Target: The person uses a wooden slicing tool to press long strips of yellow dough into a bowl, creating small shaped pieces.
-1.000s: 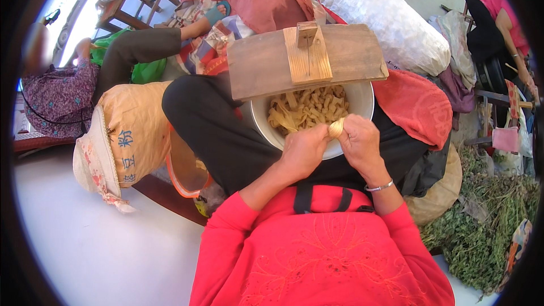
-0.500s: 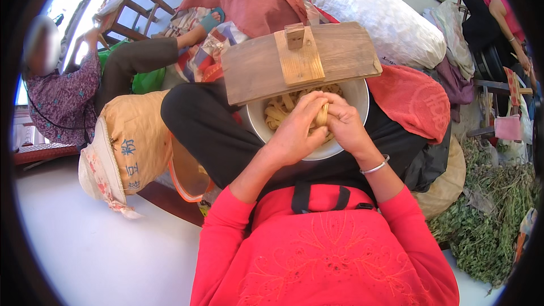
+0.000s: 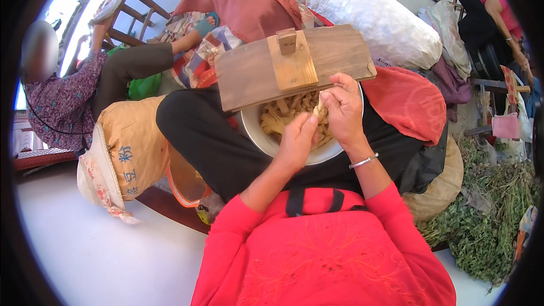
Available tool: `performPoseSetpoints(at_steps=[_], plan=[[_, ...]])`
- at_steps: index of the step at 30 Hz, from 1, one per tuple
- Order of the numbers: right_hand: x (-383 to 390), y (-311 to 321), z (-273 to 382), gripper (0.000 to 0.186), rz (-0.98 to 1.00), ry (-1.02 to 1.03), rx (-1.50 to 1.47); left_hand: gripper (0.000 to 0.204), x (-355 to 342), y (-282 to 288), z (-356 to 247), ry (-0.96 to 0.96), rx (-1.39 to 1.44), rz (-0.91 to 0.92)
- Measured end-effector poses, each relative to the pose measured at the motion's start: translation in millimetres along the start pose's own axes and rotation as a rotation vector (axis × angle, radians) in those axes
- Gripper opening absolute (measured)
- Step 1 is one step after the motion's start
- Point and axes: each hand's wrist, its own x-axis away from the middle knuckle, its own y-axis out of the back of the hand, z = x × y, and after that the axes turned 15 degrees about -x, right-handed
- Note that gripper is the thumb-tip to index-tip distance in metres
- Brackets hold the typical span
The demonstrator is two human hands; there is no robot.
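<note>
A silvery metal basin [image 3: 253,138] rests between my black-trousered legs, holding pale yellow strips [image 3: 274,118] of a kind I cannot make out. Over its far rim lies a wooden board [image 3: 243,72] with a lighter crosspiece and a small block [image 3: 287,42] on it. Above the basin, a small twisted bundle of pale strips [image 3: 321,111] is pinched between my two hands. My left hand [image 3: 298,140] grips its lower end, thumb against fingers. My right hand [image 3: 344,112] closes on the upper part; its palm side is partly hidden.
A red towel [image 3: 405,107] lies right of the basin, and a full white sack [image 3: 368,20] behind the board. At left are a tan bag [image 3: 136,147] and an orange-rimmed bucket [image 3: 186,184]. Dried green plants [image 3: 481,215] lie at right. People sit at far left and far right.
My hands were close together around the bundle. Now my left hand has moved down and left, my right hand has turned upward, and the bundle shows stretched between them.
</note>
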Motion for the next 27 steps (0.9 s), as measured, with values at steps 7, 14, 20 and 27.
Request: performPoseSetpoints(at_steps=[7,14,20,27], plan=[[-6.4,17.9,-0.5,0.040,0.015,-0.341,-0.473,0.013,4.4,27.2,-3.4,-0.705,-0.951,-0.447],[-15.0,34.5,26.9,0.020,0.564,-0.722,-0.192,0.013,-6.5,31.3,-21.6,-0.670,-0.936,-0.372],[-15.0,50.1,21.5,0.016,0.520,-0.566,-0.132,0.013,-13.9,47.2,-21.3,-0.508,-0.843,-0.108],[-39.5,34.6,24.8,0.017,0.520,-0.636,-0.288,0.020,-24.2,58.6,-26.1,-0.448,-0.690,0.031]])
